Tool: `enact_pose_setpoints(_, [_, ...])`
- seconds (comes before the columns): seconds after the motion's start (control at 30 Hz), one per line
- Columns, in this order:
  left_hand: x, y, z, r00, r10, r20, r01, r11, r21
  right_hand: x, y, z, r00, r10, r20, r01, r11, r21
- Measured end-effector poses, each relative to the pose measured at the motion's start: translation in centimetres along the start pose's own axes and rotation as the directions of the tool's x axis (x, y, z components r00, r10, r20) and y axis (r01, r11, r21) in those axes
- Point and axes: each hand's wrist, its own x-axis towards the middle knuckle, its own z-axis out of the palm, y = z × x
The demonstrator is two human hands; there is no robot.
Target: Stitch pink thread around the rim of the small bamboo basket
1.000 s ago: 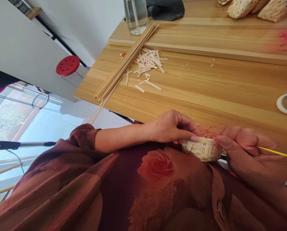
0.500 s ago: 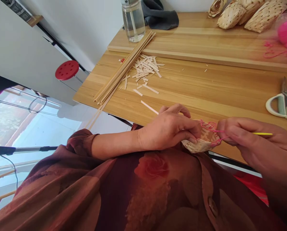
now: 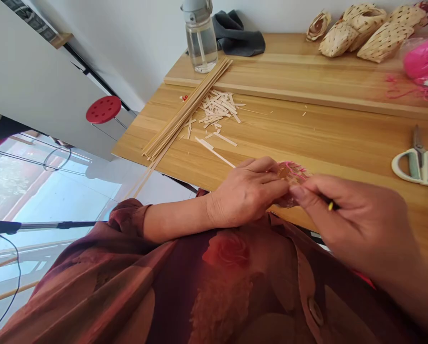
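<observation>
My left hand (image 3: pixel 248 193) is closed on a small woven bamboo piece (image 3: pixel 284 173) at the table's front edge, its fingers covering much of it. Pink yarn (image 3: pixel 296 166) runs along the rim of this weave. Pressed close against the same rim, my right hand (image 3: pixel 364 210) pinches a thin yellow stick like a crochet hook (image 3: pixel 330 205). Only a short bit of the stick shows; its tip is hidden by the fingers. A narrow pale strip (image 3: pixel 223 158) sticks out beyond my left hand over the table.
Scissors (image 3: pixel 419 160) lie at the right. A bundle of bamboo strips (image 3: pixel 188 107) and cut scraps (image 3: pixel 219 106) lie on the left, near a water bottle (image 3: pixel 202 43) and dark cloth (image 3: pixel 239 36). Woven pieces (image 3: pixel 368 31) and pink yarn in plastic (image 3: pixel 423 57) sit at the back right.
My right hand has moved left, up to the woven piece; the pink yarn stretched between them no longer shows. The yellow stick has turned, showing less. The view has tilted slightly upward.
</observation>
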Motion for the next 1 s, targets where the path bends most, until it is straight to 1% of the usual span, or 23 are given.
enact_pose_setpoints(0.03, [0.0, -0.1, 0.1, 1.000, -0.020, 0.010, 0.020, 1.000, -0.002, -0.2, -0.3, 0.2, 0.994, -0.105, 0.026, 0.107, 0.990, -0.090])
enact_pose_setpoints(0.07, [0.0, -0.2, 0.2, 0.999, -0.036, 0.016, 0.036, 0.999, -0.005, -0.4, -0.5, 0.4, 0.978, -0.200, 0.057, 0.207, 0.963, -0.173])
enact_pose_setpoints(0.1, [0.0, -0.3, 0.2, 0.999, -0.050, 0.004, 0.050, 0.999, 0.003, -0.6, -0.5, 0.6, 0.959, -0.270, 0.084, 0.282, 0.930, -0.236])
enact_pose_setpoints(0.13, [0.0, -0.4, 0.2, 0.998, -0.064, -0.028, 0.065, 0.998, 0.026, -0.8, -0.5, 0.9, 0.945, -0.310, 0.102, 0.326, 0.905, -0.273])
enact_pose_setpoints(0.2, [0.0, -0.7, 0.3, 0.988, -0.100, -0.114, 0.110, 0.990, 0.086, -1.1, -0.1, 1.5, 0.924, -0.353, 0.147, 0.381, 0.872, -0.308])
enact_pose_setpoints(0.27, [0.2, -1.1, 0.4, 0.977, -0.138, -0.165, 0.154, 0.984, 0.088, -1.2, 0.4, 2.1, 0.910, -0.373, 0.183, 0.414, 0.850, -0.326])
enact_pose_setpoints(0.3, [0.3, -1.3, 0.4, 0.972, -0.160, -0.174, 0.171, 0.984, 0.052, -1.2, 0.7, 2.4, 0.905, -0.381, 0.192, 0.425, 0.842, -0.332])
enact_pose_setpoints(0.4, [0.6, -1.7, 0.4, 0.946, -0.260, -0.192, 0.239, 0.963, -0.127, -0.8, 1.5, 3.0, 0.893, -0.398, 0.212, 0.450, 0.818, -0.359])
enact_pose_setpoints(0.5, [1.0, -1.6, 0.3, 0.881, -0.427, -0.204, 0.361, 0.885, -0.294, 0.1, 2.2, 3.4, 0.880, -0.412, 0.237, 0.474, 0.785, -0.399])
enact_pose_setpoints(0.6, [1.4, -1.7, 0.3, 0.800, -0.578, -0.163, 0.464, 0.767, -0.443, 1.0, 2.4, 3.8, 0.876, -0.422, 0.233, 0.482, 0.743, -0.464])
enact_pose_setpoints(0.67, [1.5, -1.9, 0.5, 0.751, -0.647, -0.133, 0.509, 0.695, -0.507, 1.7, 2.5, 4.2, 0.876, -0.432, 0.213, 0.475, 0.706, -0.526])
enact_pose_setpoints(0.73, [1.6, -2.2, 0.8, 0.710, -0.695, -0.113, 0.545, 0.644, -0.536, 2.1, 2.7, 4.8, 0.880, -0.438, 0.187, 0.458, 0.673, -0.581])
enact_pose_setpoints(0.8, [1.5, -2.4, 1.1, 0.687, -0.717, -0.115, 0.564, 0.626, -0.539, 2.5, 2.9, 5.4, 0.886, -0.433, 0.167, 0.435, 0.648, -0.625])
enact_pose_setpoints(0.87, [1.4, -2.5, 1.4, 0.692, -0.705, -0.155, 0.555, 0.657, -0.511, 2.8, 3.0, 5.9, 0.889, -0.432, 0.151, 0.420, 0.642, -0.641])
enact_pose_setpoints(0.93, [1.2, -2.5, 1.8, 0.721, -0.654, -0.229, 0.522, 0.730, -0.442, 3.0, 3.2, 6.1, 0.888, -0.436, 0.148, 0.426, 0.659, -0.620])
enact_pose_setpoints(1.0, [1.1, -2.8, 2.0, 0.759, -0.579, -0.297, 0.481, 0.807, -0.343, 3.0, 3.2, 6.0, 0.882, -0.440, 0.167, 0.451, 0.690, -0.566])
